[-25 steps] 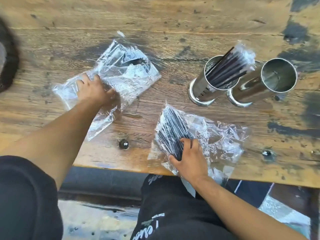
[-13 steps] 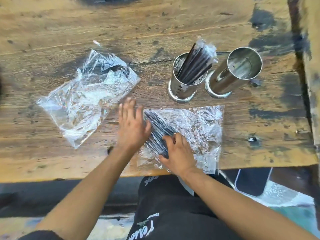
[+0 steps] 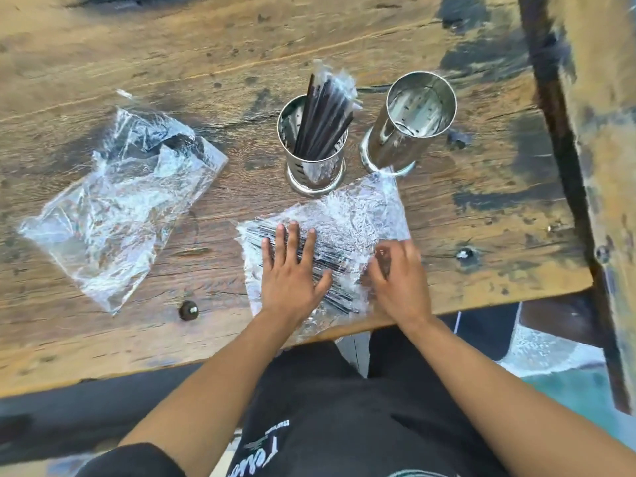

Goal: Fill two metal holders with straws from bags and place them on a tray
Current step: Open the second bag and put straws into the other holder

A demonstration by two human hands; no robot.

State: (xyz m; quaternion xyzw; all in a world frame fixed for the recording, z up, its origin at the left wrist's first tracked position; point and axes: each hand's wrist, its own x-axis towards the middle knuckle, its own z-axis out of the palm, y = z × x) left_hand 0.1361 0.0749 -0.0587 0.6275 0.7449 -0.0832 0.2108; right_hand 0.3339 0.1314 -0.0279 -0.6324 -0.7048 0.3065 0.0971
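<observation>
A clear plastic bag (image 3: 354, 215) of black straws lies at the table's near edge. My left hand (image 3: 292, 273) presses flat on the straws inside it, fingers spread. My right hand (image 3: 399, 277) rests on the bag's right part, fingers bent and blurred against the plastic. Behind the bag stand two shiny metal holders. The left holder (image 3: 315, 166) has a bunch of wrapped black straws (image 3: 323, 122) leaning in it. The right holder (image 3: 409, 132) is empty. No tray is in view.
An empty, crumpled clear bag (image 3: 117, 204) lies on the left of the worn wooden table (image 3: 172, 46). A dark bolt head (image 3: 188, 310) sits near the front edge and another (image 3: 465, 253) to the right. A wooden beam (image 3: 599, 132) borders the table's right side.
My left hand left the empty bag on the left and now lies flat on the straw bag. My right hand slid from the straws to the bag's right part. The bag has turned a little.
</observation>
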